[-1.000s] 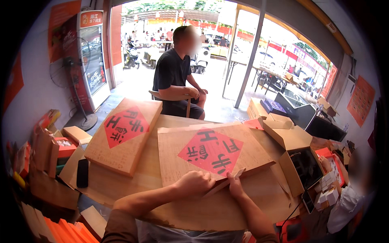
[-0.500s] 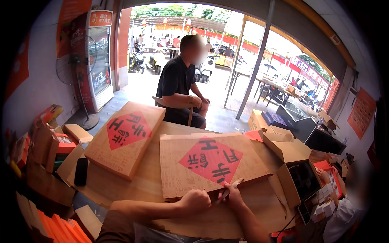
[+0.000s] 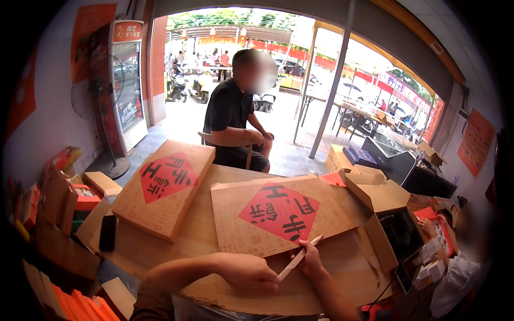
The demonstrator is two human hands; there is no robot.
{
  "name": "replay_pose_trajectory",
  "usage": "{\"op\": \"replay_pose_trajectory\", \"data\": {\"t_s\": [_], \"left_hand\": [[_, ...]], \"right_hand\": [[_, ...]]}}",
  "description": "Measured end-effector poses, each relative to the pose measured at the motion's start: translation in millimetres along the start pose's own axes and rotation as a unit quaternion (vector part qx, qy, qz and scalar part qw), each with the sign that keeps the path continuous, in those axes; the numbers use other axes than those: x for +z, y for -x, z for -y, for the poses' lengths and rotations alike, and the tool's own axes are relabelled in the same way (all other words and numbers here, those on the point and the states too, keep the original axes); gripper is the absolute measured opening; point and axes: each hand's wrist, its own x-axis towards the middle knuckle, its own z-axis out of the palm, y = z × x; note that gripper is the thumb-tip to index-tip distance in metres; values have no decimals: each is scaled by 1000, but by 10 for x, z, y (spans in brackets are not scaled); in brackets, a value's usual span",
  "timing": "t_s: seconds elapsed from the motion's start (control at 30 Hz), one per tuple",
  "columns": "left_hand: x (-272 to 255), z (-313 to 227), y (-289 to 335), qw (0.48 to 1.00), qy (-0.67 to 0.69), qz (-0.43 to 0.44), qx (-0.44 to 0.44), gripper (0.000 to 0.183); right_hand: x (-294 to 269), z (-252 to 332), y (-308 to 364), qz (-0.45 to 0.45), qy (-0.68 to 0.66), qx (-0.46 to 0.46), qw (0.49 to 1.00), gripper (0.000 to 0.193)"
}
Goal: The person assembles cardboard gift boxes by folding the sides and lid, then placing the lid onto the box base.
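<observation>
A narrow tan strip (image 3: 295, 263) slants between my two hands over the near edge of the table. My right hand (image 3: 311, 260) is closed on it near its upper end. My left hand (image 3: 249, 274) is closed at its lower end, with the fingertips pinching it; what the strip is made of I cannot tell. Just beyond lies a large flat cardboard box (image 3: 230, 227) with a red diamond label (image 3: 279, 211) bearing black characters. The strip's upper tip overlaps the box's near edge. A second such box (image 3: 182, 211) lies to the left.
A black phone (image 3: 107, 234) lies at the table's left. An open carton (image 3: 383, 211) stands on the right, beside a co-worker's hands (image 3: 428, 227) at an orange box. Across the wooden table (image 3: 342, 273) a person (image 3: 227, 109) sits on a chair. Boxes crowd the lower left.
My left hand has moved nearer me and lower. The strip, mostly hidden and crumpled-looking before, now stretches straight between my hands. The view has shifted slightly.
</observation>
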Motion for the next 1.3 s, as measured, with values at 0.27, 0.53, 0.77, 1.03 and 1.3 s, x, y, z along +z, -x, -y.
{"op": "replay_pose_trajectory", "data": {"t_s": [0.27,0.53,0.77,1.03,1.3], "left_hand": [[-40,743,169,824,511,-225,96,30],[-298,894,-78,795,434,-424,1,31],[-95,1041,-253,883,251,-391,-67,13],[4,1050,-298,932,-35,-354,-69,7],[132,1084,-409,917,-84,-390,-13,9]], "right_hand": [[84,54,23,146,-46,9,988,62],[56,60,105,80,163,-52,982,58],[165,57,140,128,154,-96,975,75],[286,36,130,93,160,-21,983,74],[312,94,186,96,256,-107,956,57]]}}
